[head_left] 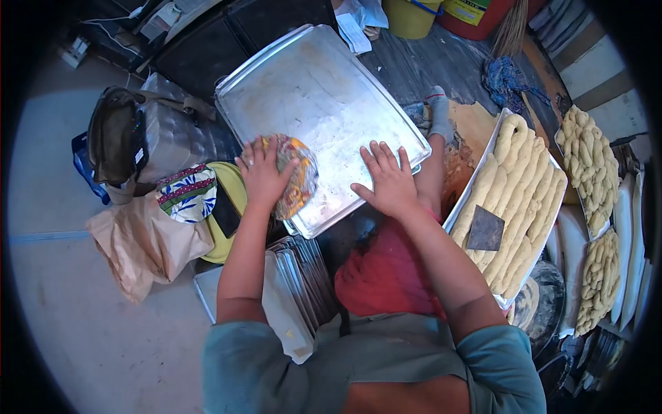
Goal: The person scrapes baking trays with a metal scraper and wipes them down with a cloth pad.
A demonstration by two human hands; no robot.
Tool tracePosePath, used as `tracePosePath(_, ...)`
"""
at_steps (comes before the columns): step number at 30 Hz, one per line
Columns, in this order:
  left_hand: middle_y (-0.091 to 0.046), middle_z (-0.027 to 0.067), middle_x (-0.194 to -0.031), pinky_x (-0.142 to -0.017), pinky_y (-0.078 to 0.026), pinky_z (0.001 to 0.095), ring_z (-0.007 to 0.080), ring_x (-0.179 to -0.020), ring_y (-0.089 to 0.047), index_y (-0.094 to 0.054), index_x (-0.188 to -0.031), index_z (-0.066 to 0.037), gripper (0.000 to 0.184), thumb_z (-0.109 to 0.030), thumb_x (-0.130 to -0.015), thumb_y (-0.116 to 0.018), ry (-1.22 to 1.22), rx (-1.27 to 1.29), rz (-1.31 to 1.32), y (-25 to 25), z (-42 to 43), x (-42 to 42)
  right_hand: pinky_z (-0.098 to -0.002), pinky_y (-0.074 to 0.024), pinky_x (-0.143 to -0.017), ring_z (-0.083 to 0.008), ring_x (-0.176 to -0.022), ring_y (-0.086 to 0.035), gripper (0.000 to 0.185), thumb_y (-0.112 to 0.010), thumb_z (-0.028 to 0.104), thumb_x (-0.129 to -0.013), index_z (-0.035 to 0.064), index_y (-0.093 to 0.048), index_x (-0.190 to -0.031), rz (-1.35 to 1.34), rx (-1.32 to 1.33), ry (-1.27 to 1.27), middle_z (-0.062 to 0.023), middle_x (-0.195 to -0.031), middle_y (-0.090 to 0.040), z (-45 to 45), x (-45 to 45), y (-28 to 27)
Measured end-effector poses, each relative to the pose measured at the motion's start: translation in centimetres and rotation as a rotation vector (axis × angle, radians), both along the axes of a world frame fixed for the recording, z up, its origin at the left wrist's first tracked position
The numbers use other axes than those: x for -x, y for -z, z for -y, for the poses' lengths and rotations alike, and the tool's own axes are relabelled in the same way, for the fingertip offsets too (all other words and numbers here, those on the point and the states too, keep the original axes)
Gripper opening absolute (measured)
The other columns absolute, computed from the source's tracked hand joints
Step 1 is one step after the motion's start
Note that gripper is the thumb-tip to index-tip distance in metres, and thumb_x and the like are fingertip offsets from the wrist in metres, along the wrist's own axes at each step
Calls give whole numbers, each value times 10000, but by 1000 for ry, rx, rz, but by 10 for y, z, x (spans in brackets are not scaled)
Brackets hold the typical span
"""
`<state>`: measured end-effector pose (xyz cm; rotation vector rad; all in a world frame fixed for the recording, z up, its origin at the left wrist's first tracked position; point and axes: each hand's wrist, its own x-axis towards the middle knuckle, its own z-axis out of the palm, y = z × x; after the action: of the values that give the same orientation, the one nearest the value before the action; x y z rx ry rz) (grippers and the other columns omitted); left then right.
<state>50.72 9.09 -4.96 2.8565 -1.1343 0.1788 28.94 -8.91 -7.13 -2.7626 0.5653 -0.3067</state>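
A large silver metal baking tray [331, 103] lies tilted in front of me, with another tray's edge showing beneath it. On its near left part is a round thing covered in orange, yellow and brown patterned cloth [301, 178]. My left hand [265, 172] rests over the left side of this cloth-covered round, palm down, fingers spread, thumb across it. At the tray's near right corner, my right hand [389, 181] lies flat with fingers apart, touching the metal and holding nothing. What the patterned cloth covers cannot be made out.
To the right stands a tray of long twisted dough [514, 186] with a dark scraper [485, 229] on it. More dough trays [589, 159] are beyond. Stacked trays [300, 276], a paper bag [148, 238] and a yellow container [224, 241] are left; buckets [410, 17] stand behind.
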Motion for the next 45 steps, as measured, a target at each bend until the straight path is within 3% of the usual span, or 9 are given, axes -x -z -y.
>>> tracePosePath(3, -258, 229, -1514, -1100, -59, 647, 419, -1419, -180, -360, -1459, -160, 833, -688, -826, -481, 87, -32, 65, 10, 11, -1, -530, -96, -1148, -293, -1416, -254, 791, -507, 588, -859, 112, -328, -1465, -10, -10, 2, -157, -1497, -336, 1, 1, -1)
tracePosePath(6, -243, 239, -1516, -1093, -49, 658, 428, -1418, -177, -365, -1458, -167, 837, -674, -810, -516, 398, -87, -64, -6, 6, 46, -530, -96, -1148, -295, -1414, -257, 791, -507, 587, -859, 110, -328, -1464, -12, -16, 4, -160, -1496, -336, 1, 2, 0)
tracePosePath(9, -256, 222, -1516, -1089, -52, 664, 433, -1415, -184, -371, -1456, -182, 837, -659, -792, -550, 481, -62, -142, -12, 6, 74, -525, -91, -1150, -294, -1415, -259, 790, -503, 588, -861, 107, -329, -1463, 2, -9, 4, -166, -1496, -335, 1, 2, -1)
tracePosePath(20, -263, 204, -1519, -1074, -96, 671, 437, -1407, -196, -364, -1455, -206, 803, -658, -812, -527, 198, -26, -8, -1, 37, 17, -518, -79, -1154, -284, -1419, -252, 795, -510, 593, -854, 117, -330, -1464, -6, -21, 12, -156, -1501, -332, 0, 1, 0)
tracePosePath(25, -221, 167, -1549, -1092, -66, 662, 415, -1432, -148, -322, -1480, -237, 936, -710, -717, -588, 543, -174, -137, -16, 17, 55, -516, -83, -1154, -282, -1418, -254, 796, -511, 595, -852, 115, -334, -1462, 5, 6, 14, -153, -1500, -332, 0, 4, 4)
tracePosePath(28, -271, 155, -1531, -1091, -61, 667, 400, -1428, -178, -370, -1456, -257, 845, -669, -749, -580, 480, -100, -149, -10, 20, 42, -514, -89, -1154, -281, -1417, -256, 795, -511, 594, -852, 111, -337, -1459, 31, 2, 13, -155, -1499, -334, 0, 2, 4)
tracePosePath(33, -288, 146, -1524, -1086, -76, 670, 391, -1422, -199, -415, -1424, -275, 695, -593, -820, -550, 2, 3, -42, 5, 59, -57, -518, -97, -1151, -289, -1412, -265, 796, -503, 593, -857, 103, -334, -1460, 16, -2, 3, -163, -1494, -339, 2, 1, 1)
tracePosePath(38, -256, 176, -1533, -1083, -88, 669, 407, -1422, -186, -361, -1462, -185, 731, -607, -871, -449, -425, 112, 53, 6, 115, -149, -531, -104, -1146, -294, -1411, -267, 793, -499, 591, -860, 103, -330, -1462, 11, 12, 4, -169, -1493, -340, 1, -1, 0)
tracePosePath(45, -175, 172, -1565, -1112, -91, 628, 379, -1447, -123, -282, -1497, -158, 778, -636, -888, -362, -380, 136, -19, 2, 205, -174, -547, -121, -1140, -305, -1405, -275, 746, -502, 566, -872, 119, -360, -1452, 12, -19, 11, -170, -1489, -342, 1, -3, -5)
